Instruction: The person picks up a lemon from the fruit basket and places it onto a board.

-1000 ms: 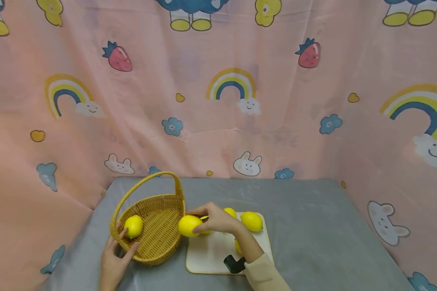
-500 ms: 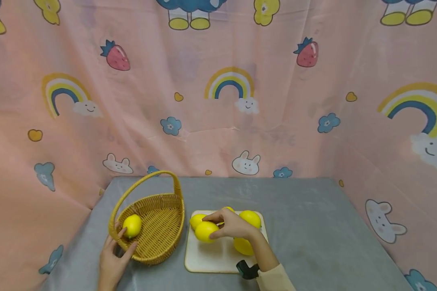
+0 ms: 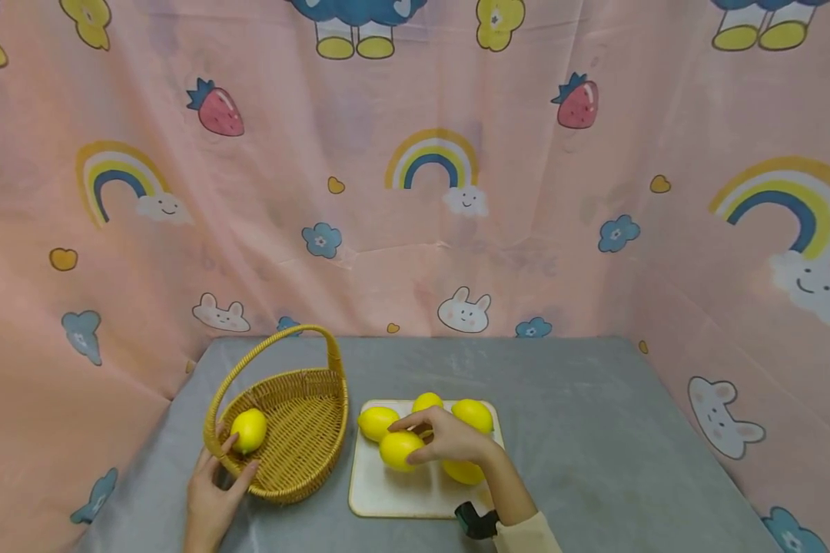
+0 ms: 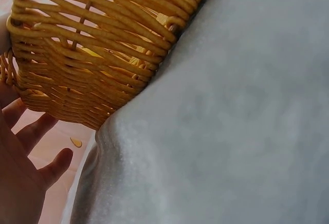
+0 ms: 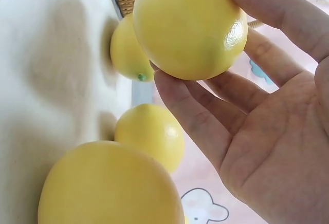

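My right hand [image 3: 449, 435] pinches a lemon [image 3: 401, 451] between thumb and fingertips, over the white board [image 3: 387, 495]. In the right wrist view this lemon [image 5: 190, 26] appears apart from the board surface. Several other lemons rest on the board: one at the left [image 3: 377, 423], one at the back [image 3: 427, 403], and others at the right, partly hidden by my hand. My left hand [image 3: 210, 499] grips the near left rim of the wicker basket [image 3: 304, 438]. Inside it, close to my left fingertips, lies one lemon [image 3: 250, 430]. The left wrist view shows the basket's woven outside [image 4: 87, 54].
The basket's tall arched handle [image 3: 263, 353] rises over its left and back. Basket and board stand side by side on a grey-covered table [image 3: 581, 445]. A pink patterned curtain [image 3: 360, 284] hangs behind and along both sides. A black device [image 3: 475, 521] sits at my right wrist.
My right hand has carried the lemon rightward, from beside the basket's right rim to over the board's middle. The left hand keeps its place on the basket.
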Available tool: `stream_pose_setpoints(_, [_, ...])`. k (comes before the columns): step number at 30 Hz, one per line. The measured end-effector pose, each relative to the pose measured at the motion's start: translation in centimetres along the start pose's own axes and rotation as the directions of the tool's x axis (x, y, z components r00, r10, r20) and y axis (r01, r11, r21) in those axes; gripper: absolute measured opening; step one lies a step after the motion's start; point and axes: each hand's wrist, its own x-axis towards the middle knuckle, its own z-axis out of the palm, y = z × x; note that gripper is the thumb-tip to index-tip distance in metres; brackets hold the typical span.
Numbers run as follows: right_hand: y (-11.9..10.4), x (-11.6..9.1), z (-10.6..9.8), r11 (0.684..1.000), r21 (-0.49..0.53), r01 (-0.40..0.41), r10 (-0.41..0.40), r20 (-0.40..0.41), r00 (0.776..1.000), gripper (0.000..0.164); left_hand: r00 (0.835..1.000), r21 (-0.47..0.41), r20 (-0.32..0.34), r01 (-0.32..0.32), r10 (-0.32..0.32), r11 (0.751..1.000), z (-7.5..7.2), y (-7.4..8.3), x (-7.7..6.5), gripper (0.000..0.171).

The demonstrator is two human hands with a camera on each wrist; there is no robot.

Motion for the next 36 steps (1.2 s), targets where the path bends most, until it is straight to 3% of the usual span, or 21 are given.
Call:
stream_pose_setpoints(8, [0.3, -0.3, 0.0, 1.000, 0.001, -0.017, 0.017, -0.003, 1.000, 0.045, 0.999, -0.002, 0.002, 0.045, -0.045, 0.999, -0.1, -0.1, 0.2, 0.055])
stream_pose_setpoints(25, [1.4, -0.3, 0.8, 0.991, -0.126, -0.043, 0.044, 0.004, 0.999, 0.044, 0.999, 0.004, 0.003, 0.034, -0.034, 0.999, -0.1, 0.0, 0.1, 0.054])
stream_pose_setpoints(36, [1.0, -0.4, 0.9, 0.980, -0.195, -0.041, 0.042, 0.003, 0.999, 0.045, 0.999, -0.009, 0.013, 0.037, -0.037, 0.999, -0.1, 0.2, 0.0, 0.054])
